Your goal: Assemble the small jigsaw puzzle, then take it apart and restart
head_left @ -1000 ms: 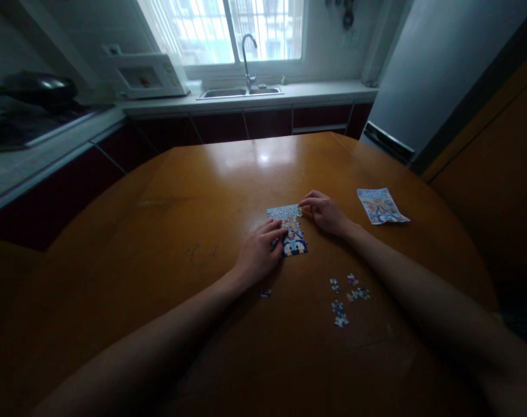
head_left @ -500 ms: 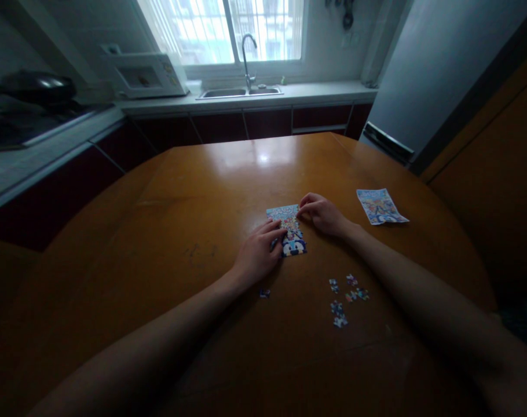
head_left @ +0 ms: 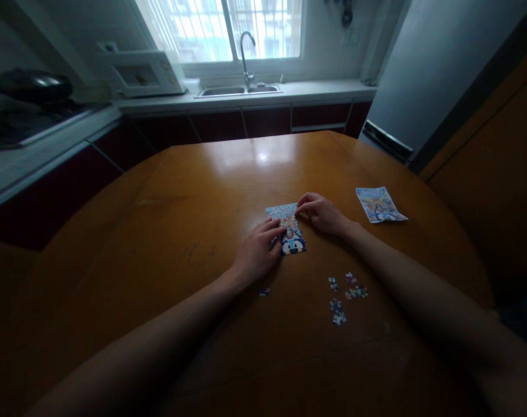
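While the left hand (head_left: 258,248) rests its loosely spread fingers on the puzzle (head_left: 293,245) on the table (head_left: 211,185), the right hand (head_left: 323,214) bends its fingers at the puzzle's upper right edge; whether they pinch a piece cannot be told.

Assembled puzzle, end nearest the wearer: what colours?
Puzzle's near end: blue and white with dark spots, seen in the head view.

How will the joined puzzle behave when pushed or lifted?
The joined puzzle would probably slide flat on the shiny table. Lifted by one edge, it may come apart, since it seems made of shapes like the loose pieces.
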`<state>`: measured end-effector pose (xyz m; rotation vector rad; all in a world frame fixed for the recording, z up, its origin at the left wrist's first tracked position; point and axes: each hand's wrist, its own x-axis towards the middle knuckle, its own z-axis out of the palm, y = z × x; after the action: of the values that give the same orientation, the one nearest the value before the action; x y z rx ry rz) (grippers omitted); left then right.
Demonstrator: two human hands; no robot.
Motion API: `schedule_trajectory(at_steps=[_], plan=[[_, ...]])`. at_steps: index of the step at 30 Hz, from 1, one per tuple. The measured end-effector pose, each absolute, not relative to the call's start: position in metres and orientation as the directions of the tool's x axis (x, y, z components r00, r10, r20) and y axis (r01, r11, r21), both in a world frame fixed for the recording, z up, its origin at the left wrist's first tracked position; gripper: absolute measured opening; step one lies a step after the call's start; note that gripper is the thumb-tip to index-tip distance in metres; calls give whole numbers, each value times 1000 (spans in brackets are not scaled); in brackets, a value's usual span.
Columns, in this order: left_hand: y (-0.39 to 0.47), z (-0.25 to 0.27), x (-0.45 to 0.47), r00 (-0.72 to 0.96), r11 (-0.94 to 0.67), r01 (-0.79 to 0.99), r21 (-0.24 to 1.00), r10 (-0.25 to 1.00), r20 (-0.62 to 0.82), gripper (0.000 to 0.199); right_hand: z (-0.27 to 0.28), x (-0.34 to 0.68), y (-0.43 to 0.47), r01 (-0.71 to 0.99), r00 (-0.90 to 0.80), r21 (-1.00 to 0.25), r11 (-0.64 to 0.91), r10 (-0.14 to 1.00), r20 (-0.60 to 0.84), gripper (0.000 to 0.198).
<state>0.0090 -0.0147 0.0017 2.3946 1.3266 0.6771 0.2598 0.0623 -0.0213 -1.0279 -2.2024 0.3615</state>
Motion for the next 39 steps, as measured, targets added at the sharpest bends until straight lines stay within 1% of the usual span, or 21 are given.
schedule_trajectory(at_steps=[12, 20, 24, 28, 31, 39], plan=[[-14, 1, 8, 459, -527, 692, 493, 849, 262, 35, -20, 260, 61, 578, -485, -463, 672, 739, 467, 29], [-14, 2, 9, 457, -523, 697, 490, 851, 259, 35, -18, 259, 61, 563, -460, -506, 653, 757, 465, 27], [-14, 3, 9, 455, -520, 697, 494, 853, 255, 35, -18, 258, 61, 557, -470, -498, 664, 747, 470, 24], [-13, 0, 8, 460, -532, 685, 499, 846, 271, 36, -21, 258, 63, 554, -406, -542, 632, 774, 486, 20], [-12, -2, 7, 460, -533, 682, 500, 845, 273, 36, -22, 259, 64, 554, -398, -544, 630, 774, 492, 18], [-13, -1, 8, 459, -532, 691, 490, 846, 271, 35, -20, 259, 62, 548, -373, -577, 606, 794, 480, 19]])
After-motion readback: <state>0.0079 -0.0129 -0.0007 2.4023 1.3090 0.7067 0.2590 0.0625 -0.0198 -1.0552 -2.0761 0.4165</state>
